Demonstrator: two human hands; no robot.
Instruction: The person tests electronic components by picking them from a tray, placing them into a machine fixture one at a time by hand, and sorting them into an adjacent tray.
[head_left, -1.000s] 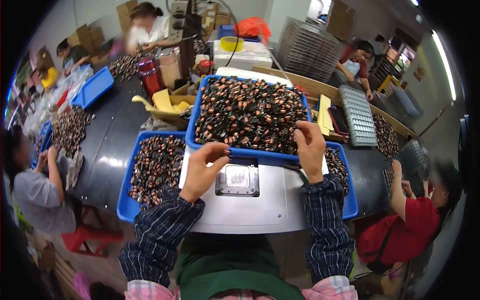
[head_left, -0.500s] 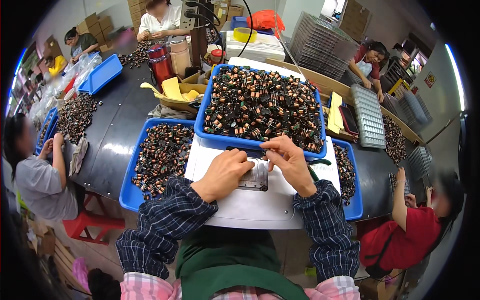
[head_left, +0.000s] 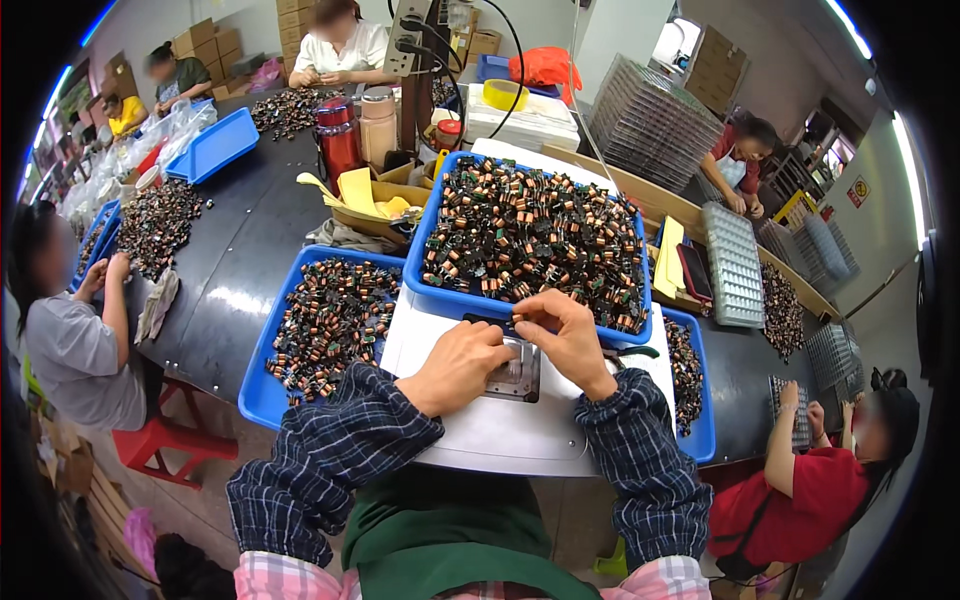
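Note:
My right hand (head_left: pixel 562 338) is closed in a pinch just in front of the big blue tray (head_left: pixel 455 293). A small copper-coloured coil part (head_left: pixel 518 318) shows at its fingertips. My left hand (head_left: pixel 458 368) is beside it, fingers curled together over the left side of a metal fixture (head_left: pixel 517 380). Whatever the left fingers hold, if anything, is hidden. The fixture is set in a white work surface (head_left: pixel 480 440). Heaped in the big tray are many coil parts (head_left: pixel 530 230) with copper windings, black bodies and bits of green.
Lower blue trays of similar parts flank the work surface, one left (head_left: pixel 262 375) and one right (head_left: pixel 704 410). Green-handled pliers (head_left: pixel 635 351) lie right of my right hand. Behind are a cardboard box (head_left: pixel 375 222), a red flask (head_left: pixel 338 140) and a clear tray (head_left: pixel 735 265). Co-workers sit around.
The whole view has shifted slightly. My right hand has come a little closer to my left, still pinching. The left hand stays at the fixture.

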